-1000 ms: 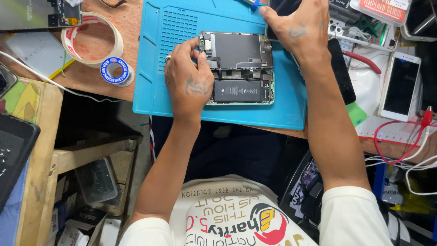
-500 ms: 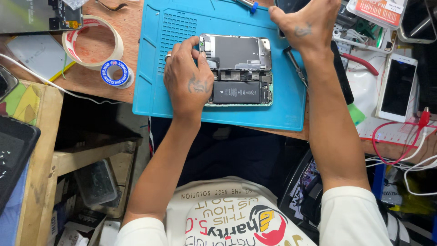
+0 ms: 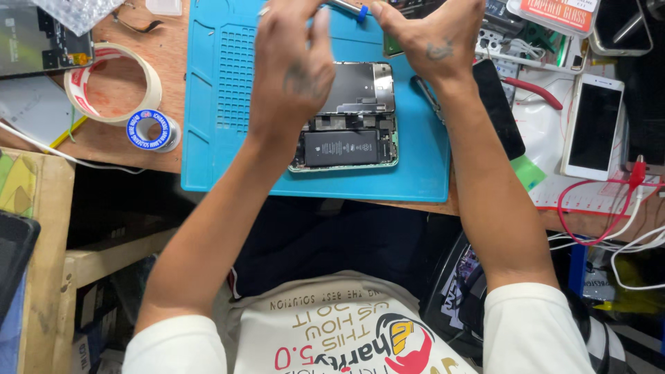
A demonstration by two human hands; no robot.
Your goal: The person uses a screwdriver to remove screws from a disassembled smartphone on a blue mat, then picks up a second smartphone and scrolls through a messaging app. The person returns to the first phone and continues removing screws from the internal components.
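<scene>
My left hand (image 3: 294, 66) hung empty over the opened phone (image 3: 350, 121); my right fingers' (image 3: 398, 24) grasp was hidden; a careless touch might have damaged exposed parts.

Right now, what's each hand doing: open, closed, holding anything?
Left hand: open, fingers spread, holds nothing, above the opened phone.
Right hand: closed on a blue-tipped tool.

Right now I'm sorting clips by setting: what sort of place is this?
Probably a phone repair bench: an opened phone lies on a blue work mat, with tape rolls and a white phone nearby.
</scene>
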